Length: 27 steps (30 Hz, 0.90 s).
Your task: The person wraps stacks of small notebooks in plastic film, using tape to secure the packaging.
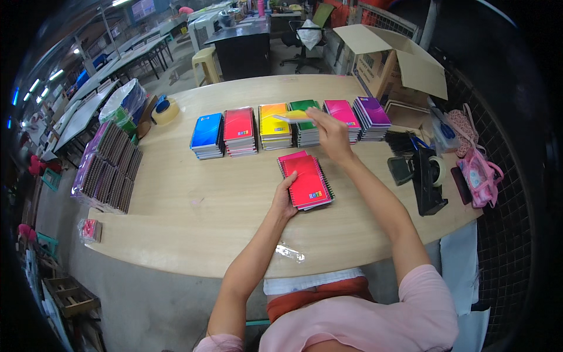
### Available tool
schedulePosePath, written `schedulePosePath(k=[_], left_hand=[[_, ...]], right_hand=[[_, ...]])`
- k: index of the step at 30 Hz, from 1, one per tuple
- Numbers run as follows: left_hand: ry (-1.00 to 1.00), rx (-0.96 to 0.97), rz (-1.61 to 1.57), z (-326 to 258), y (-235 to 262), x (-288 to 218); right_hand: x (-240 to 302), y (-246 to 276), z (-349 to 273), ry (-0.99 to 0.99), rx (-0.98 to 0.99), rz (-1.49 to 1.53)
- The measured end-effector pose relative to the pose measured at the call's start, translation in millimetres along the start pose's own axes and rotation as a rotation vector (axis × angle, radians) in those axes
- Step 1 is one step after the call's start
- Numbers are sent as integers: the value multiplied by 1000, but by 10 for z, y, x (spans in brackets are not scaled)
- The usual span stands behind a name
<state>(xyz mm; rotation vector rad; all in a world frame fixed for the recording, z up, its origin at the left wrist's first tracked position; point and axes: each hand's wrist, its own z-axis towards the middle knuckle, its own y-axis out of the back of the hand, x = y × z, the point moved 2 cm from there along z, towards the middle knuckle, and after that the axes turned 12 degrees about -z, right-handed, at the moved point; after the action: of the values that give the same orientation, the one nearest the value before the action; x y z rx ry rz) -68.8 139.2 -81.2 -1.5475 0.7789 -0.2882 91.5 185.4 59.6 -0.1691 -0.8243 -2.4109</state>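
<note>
My left hand [284, 198] grips a few spiral notebooks at their left edge, low over the table. A red notebook [307, 180] lies on top of them, and a pink edge shows beneath it. My right hand [333, 136] is closed on a yellow notebook [290, 116], tilted nearly edge-on above the row of stacks. From left to right, that row has a blue stack [206, 134], a red stack [239, 124], a yellow stack [274, 112], a green stack [303, 105], a pink stack [340, 111] and a purple stack [372, 112]. The held yellow notebook partly covers the green stack.
Plastic-wrapped notebook bundles [108, 167] stand at the table's left, near a small wrapped pack [91, 230] and tape rolls [165, 111]. On the right are a black tape dispenser [430, 190], a pink pouch [481, 176] and an open cardboard box [375, 67].
</note>
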Motion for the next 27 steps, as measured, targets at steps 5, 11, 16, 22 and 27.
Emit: schedulePosePath(k=[5,11,16,22,27], left_hand=[[16,216,-162,-133,-361,27],[25,-57,-64,-120,-142,111],[61,-27,-77,-59,-127,184],[-11,-30,-28,-86,-110,87],[16,-3,-14,-4,-129,191]], right_hand=[[440,671,-847,256,183,-232],[-52,1004,-745,-39,225,-181],[-1431,1090,-166,-126,75,-647],[-1637,923,94,-302,625,-746],[-1759,1201,139,-235,354,-782]])
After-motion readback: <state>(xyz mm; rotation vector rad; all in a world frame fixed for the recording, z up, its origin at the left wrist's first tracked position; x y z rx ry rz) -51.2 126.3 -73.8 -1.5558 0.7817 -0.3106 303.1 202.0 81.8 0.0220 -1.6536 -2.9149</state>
